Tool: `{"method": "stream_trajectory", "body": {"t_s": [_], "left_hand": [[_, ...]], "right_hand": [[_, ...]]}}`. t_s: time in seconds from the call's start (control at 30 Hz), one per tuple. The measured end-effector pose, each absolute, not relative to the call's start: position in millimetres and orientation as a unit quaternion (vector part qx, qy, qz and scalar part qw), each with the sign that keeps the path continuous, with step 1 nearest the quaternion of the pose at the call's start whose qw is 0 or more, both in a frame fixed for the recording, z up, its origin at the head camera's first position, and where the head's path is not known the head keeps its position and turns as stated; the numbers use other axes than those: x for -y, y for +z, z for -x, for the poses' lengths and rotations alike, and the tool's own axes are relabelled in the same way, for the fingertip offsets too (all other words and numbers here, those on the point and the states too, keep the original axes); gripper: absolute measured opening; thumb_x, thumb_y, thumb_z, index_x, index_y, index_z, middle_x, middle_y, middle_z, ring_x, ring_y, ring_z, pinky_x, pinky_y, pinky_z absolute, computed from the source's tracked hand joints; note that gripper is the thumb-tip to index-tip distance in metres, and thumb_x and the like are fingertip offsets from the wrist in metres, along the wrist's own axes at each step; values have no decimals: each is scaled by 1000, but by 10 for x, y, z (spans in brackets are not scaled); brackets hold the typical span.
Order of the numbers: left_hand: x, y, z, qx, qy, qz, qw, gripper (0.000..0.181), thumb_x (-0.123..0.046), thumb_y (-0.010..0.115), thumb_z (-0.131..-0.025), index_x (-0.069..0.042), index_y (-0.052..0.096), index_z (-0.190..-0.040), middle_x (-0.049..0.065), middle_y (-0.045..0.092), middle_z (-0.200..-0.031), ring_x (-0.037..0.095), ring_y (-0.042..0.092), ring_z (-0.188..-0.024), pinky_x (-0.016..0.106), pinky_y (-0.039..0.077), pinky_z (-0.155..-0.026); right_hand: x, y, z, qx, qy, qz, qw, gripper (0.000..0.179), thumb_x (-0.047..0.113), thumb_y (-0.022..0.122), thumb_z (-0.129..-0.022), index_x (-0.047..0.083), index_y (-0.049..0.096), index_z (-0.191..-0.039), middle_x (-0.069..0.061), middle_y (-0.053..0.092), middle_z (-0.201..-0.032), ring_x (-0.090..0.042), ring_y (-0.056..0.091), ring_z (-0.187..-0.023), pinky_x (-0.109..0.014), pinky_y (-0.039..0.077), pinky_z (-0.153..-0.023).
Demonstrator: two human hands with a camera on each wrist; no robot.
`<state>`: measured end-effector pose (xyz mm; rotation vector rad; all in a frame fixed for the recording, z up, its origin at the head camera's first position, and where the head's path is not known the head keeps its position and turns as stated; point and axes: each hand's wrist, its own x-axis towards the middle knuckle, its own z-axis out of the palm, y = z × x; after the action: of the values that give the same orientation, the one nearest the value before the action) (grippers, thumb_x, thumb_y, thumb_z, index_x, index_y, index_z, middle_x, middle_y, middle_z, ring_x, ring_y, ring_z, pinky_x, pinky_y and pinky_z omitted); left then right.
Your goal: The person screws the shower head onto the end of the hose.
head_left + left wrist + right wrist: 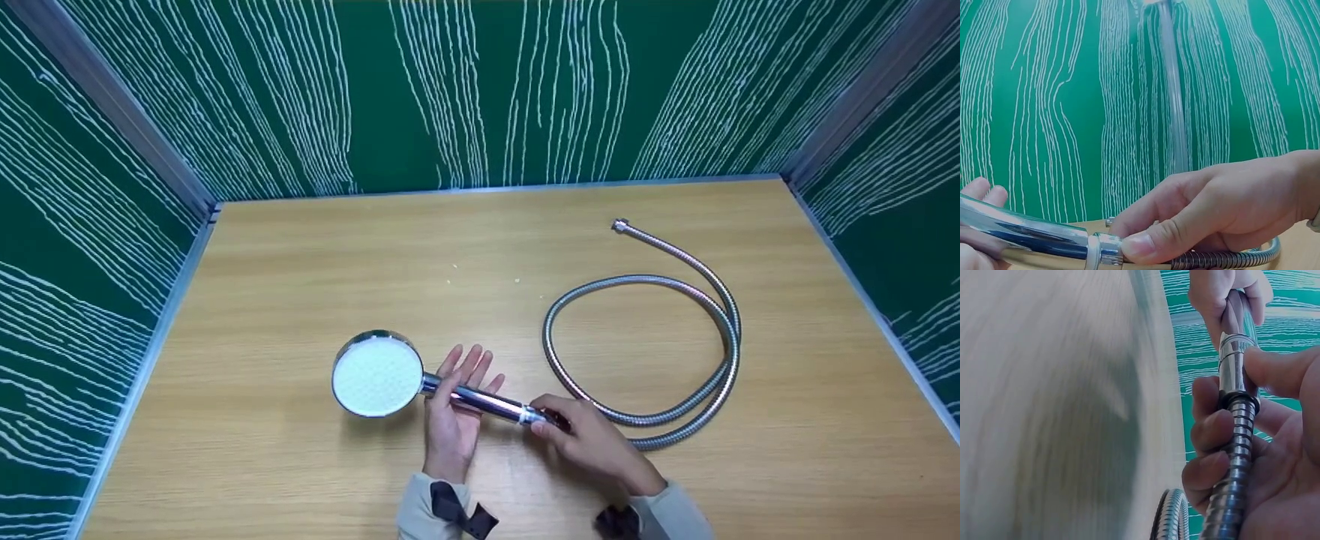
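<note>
A chrome shower head point(377, 377) with a round white spray face is held over the table, its face turned up in the head view. Its handle point(489, 403) lies across the palm of my left hand point(456, 435), thumb over the top and the other fingers stretched out. At the handle's lower end my right hand point(592, 444) pinches the metal connector point(1232, 371) of a shower hose point(637, 279). In the right wrist view the connector meets the handle end, and the ribbed hose point(1233, 464) runs back through the right hand's curled fingers.
The rest of the hose lies looped on the wooden table point(300, 262) at the right, its free end nut point(620, 225) toward the back. A few tiny white bits lie mid-table. Green panels point(390, 97) with white streaks wall the back and both sides.
</note>
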<state>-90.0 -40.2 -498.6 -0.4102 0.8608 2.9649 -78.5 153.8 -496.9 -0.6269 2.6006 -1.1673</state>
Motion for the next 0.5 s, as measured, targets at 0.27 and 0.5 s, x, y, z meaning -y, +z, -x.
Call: {"method": "stream_trajectory", "body": {"t_s": [0.27, 0.5], "left_hand": [[340, -4988, 913, -283, 944, 161, -51, 30, -28, 47, -99, -11, 53, -76, -3, 49, -58, 11, 50, -55, 31, 50, -70], [338, -4959, 910, -257, 952, 157, -51, 40, -32, 33, -104, -11, 48, -74, -3, 41, -58, 12, 40, -54, 28, 39, -65]], "right_hand": [[-1515, -5001, 776, -866, -422, 239, 123, 16, 24, 61, -92, 13, 66, -103, 6, 61, -83, -2, 49, -69, -20, 40, -63], [-1500, -5000, 797, -866, -423, 228, 142, 17, 24, 59, -93, 14, 66, -105, 7, 59, -83, -2, 48, -67, -20, 40, -62]]}}
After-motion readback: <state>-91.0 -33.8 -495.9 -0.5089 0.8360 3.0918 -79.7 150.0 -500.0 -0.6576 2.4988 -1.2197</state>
